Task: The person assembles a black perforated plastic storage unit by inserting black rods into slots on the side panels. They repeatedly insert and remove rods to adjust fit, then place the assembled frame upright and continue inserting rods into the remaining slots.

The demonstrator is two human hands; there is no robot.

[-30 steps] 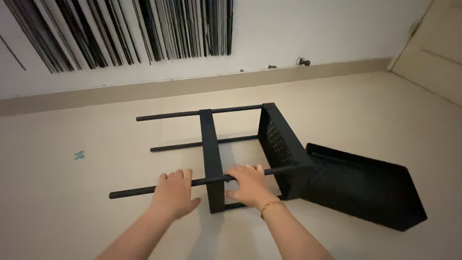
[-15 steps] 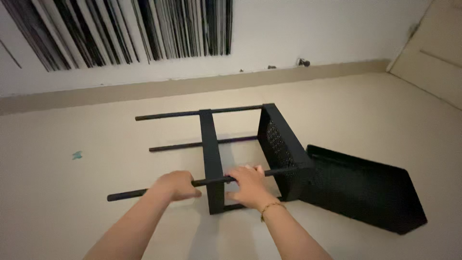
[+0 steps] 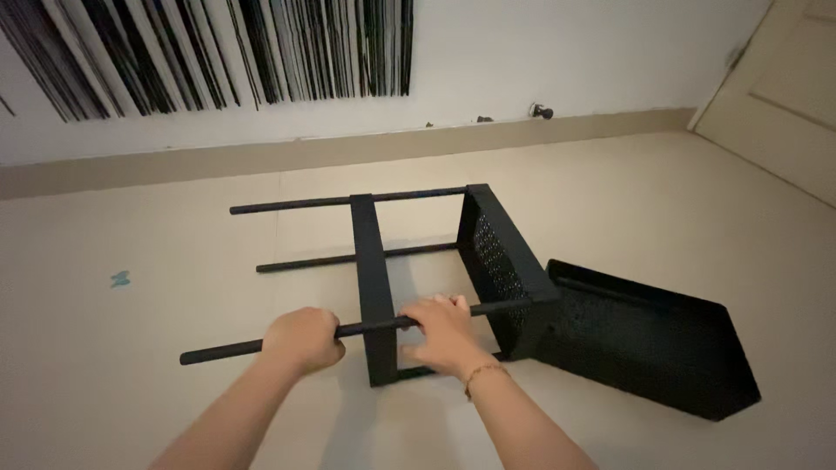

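Observation:
A black metal rack frame [image 3: 376,261] lies on its side on the beige floor, with thin round legs pointing left and a perforated tray [image 3: 505,261] fixed at its right end. My left hand [image 3: 303,338] is closed around the nearest leg [image 3: 222,352]. My right hand [image 3: 444,332] rests on the same leg further right, fingers curled over it beside the flat crossbar. A gold bracelet sits on my right wrist.
A separate black perforated tray [image 3: 662,344] lies tilted on the floor, touching the frame on the right. A wall with black vertical stripes [image 3: 218,52] and a beige skirting runs behind. A door [image 3: 784,96] stands at the right. A small blue scrap [image 3: 119,278] lies left.
My left hand has gone from resting flat on the near leg to a closed fist around it. The frame and my right hand have hardly moved.

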